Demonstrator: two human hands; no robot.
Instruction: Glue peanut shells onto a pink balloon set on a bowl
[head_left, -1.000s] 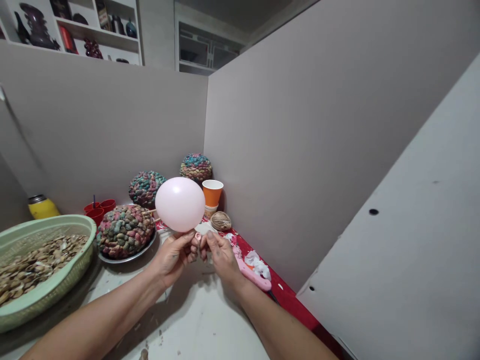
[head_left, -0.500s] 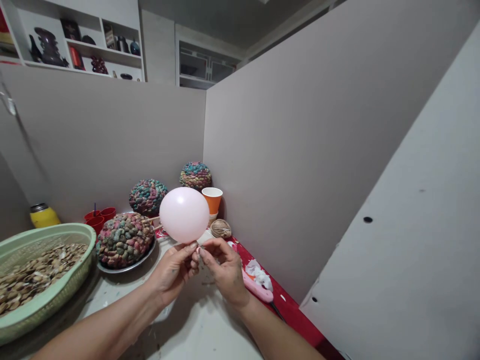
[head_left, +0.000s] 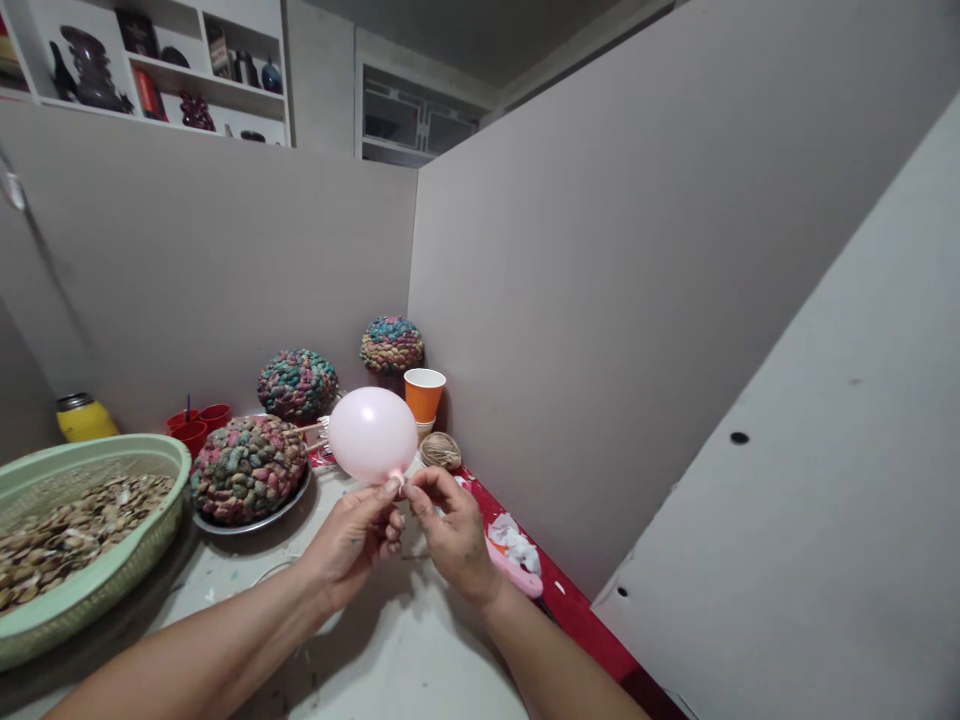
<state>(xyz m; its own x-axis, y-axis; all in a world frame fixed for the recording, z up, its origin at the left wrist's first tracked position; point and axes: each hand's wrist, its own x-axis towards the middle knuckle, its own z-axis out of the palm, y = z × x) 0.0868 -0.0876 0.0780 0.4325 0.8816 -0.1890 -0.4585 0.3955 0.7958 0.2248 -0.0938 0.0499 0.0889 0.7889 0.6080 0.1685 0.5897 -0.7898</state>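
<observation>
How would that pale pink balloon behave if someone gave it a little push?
The balloon looks taut and thin-skinned, so it would probably dent slightly and spring back. Being apparently just inflated, it is likely very light for its size. Its smooth, rounded body would probably swing about the pinched neck.

Pale pink, rounded, glossy rubber balloon (head_left: 372,430), inflated.
Held up off the white desk (head_left: 405,650), it tilts, its full body toward the desk's far edge and its pinched neck (head_left: 398,477) at lower right.
</observation>
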